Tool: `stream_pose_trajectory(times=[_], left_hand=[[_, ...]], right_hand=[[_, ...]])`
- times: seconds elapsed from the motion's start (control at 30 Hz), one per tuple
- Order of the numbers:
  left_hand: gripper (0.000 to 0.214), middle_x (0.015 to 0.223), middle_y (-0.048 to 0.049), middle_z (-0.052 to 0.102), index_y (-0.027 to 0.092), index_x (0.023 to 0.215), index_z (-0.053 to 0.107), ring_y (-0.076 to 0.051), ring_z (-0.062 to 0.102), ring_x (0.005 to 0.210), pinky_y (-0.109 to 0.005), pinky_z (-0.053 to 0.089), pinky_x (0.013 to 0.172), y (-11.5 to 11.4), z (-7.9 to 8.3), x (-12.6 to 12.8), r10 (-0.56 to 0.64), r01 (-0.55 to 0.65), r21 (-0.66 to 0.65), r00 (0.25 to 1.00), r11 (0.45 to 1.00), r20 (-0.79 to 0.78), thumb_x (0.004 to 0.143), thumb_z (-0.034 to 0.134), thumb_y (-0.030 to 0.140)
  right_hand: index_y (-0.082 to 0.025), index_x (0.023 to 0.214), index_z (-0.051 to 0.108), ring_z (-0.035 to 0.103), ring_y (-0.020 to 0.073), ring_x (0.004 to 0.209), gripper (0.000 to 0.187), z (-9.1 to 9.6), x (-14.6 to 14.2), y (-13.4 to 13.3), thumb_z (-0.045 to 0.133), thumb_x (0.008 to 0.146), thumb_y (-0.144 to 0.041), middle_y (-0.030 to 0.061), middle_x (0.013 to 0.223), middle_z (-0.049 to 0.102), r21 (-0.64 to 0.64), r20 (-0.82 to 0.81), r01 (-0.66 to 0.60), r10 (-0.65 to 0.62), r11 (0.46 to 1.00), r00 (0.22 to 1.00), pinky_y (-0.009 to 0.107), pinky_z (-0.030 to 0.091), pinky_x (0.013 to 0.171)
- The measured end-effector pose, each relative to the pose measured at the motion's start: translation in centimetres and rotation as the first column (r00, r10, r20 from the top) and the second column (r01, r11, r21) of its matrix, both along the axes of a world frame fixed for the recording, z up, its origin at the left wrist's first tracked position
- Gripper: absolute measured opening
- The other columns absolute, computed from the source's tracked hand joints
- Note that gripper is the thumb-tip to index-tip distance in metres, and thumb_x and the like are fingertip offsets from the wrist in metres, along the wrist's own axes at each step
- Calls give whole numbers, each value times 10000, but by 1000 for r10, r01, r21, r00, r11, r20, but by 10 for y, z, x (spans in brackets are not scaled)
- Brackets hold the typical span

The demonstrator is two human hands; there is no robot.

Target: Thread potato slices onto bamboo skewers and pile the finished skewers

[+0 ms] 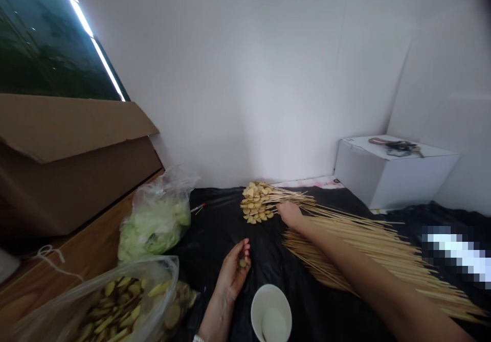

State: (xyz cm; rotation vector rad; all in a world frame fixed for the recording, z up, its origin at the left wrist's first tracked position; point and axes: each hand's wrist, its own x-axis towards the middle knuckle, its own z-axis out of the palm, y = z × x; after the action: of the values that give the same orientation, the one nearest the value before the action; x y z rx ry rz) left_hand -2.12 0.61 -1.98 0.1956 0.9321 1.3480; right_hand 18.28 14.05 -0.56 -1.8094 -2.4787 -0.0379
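Observation:
My left hand [235, 268] hovers over the black sheet [222, 224] with its fingers curled round a small yellow slice [242, 263]. My right hand [289, 213] reaches forward and rests on the sticks of a pile of skewers loaded with yellow slices [256, 202]; its fingers are bent down on them. A large heap of bare bamboo skewers [368, 247] lies under and beside my right forearm. A clear bag of yellow slices [123, 303] sits open at the lower left, close to my left wrist.
A white paper cup [271, 313] stands between my arms. A clear bag of green leaves [157, 219] lies left of the sheet. A brown cardboard box [72, 158] rests on a wooden surface at left. A white box [391, 171] stands at the back right by the wall.

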Motion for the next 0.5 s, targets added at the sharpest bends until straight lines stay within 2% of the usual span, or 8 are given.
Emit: stream_pose_trajectory(times=[0.27,0.5], left_hand=[[89,684,-34,629,86,863,651,-46,558,499,-127,447,429,0,4,1,-5,5,-10,1000,1000,0,829,569,98],[115,660,-22,615,87,860,644,-39,546,478,-122,436,411,2,11,2,-21,21,-13,1000,1000,10,853,529,95]], right_hand=[[-138,1061,627,589,227,1025,254,17,13,-17,462,872,-174,162,1128,614,20,-107,-8,10,1000,994,298,437,858],[-173,889,688,604,181,920,257,27,53,-59,445,879,-257,79,939,686,-4,-269,-16,14,1000,963,244,401,820]])
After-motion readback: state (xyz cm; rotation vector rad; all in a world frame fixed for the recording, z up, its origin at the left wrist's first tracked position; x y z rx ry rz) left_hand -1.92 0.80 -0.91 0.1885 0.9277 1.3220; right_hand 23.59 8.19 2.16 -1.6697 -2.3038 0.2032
